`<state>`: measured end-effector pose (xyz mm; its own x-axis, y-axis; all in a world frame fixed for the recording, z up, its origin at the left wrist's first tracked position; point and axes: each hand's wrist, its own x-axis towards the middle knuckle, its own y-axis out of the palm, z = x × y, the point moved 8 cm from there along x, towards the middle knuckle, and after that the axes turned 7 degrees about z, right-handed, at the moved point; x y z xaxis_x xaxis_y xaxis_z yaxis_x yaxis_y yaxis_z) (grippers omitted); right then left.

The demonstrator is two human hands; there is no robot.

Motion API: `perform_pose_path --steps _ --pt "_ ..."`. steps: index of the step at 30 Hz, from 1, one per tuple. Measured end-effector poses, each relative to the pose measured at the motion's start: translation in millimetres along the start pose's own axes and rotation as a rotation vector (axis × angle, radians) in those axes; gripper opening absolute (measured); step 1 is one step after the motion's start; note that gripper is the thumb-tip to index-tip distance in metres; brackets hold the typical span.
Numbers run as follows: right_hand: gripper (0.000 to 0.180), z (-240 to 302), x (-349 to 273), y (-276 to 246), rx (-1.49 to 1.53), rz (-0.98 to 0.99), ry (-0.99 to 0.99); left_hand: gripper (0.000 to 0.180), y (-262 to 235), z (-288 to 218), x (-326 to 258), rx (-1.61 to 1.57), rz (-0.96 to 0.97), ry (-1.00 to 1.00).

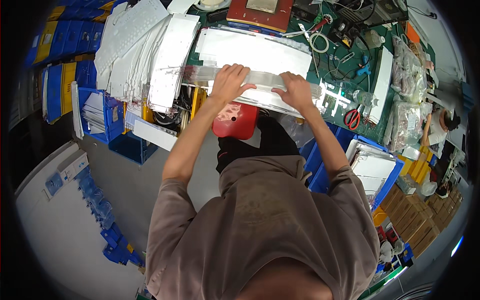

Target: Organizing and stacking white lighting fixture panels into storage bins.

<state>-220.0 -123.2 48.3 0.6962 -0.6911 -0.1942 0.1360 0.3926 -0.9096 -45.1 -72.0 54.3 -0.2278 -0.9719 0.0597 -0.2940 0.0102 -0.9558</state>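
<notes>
A long, translucent, greyish-clear strip-like bundle (265, 79) lies crosswise over the near part of a white flat panel (255, 50) on the bench. My left hand (230, 84) is closed over the bundle left of its middle, thumb pointing inward. Toward its right end, my right hand (296, 92) grips it the same way, with its thumb turned to the left. Thin reddish wires show at the bundle's left end. Whether it is one piece or several strips together, I cannot tell.
White panels with wires (172, 60) are stacked left. Red-handled scissors (352, 119), a clear bottle (365, 98), a blue tool (364, 66) and cables lie right. Bagged parts (407, 122) sit farther right. A red stool (235, 122) stands below the bench edge, near blue bins (102, 117).
</notes>
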Motion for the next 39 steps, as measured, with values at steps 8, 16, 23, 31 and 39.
perform_pose_path --steps 8,16,23,31,39 --pt "0.060 -77 121 -2 0.388 0.500 0.092 0.053 0 69 113 -0.014 0.266 -0.060" --pt "0.062 -142 157 52 0.541 0.535 0.185 0.024 -20 42 26 -0.366 -0.193 -0.354" --pt "0.043 -52 89 -33 0.076 -0.300 0.066 0.015 4 15 -130 -0.726 -0.204 -0.704" --pt "0.033 95 11 82 0.169 0.044 -0.106 0.017 -67 217 -224 -0.428 -0.478 -0.930" --pt "0.066 119 -21 153 -0.022 0.195 0.016 0.049 -161 533 -298 -0.079 -0.599 -1.139"
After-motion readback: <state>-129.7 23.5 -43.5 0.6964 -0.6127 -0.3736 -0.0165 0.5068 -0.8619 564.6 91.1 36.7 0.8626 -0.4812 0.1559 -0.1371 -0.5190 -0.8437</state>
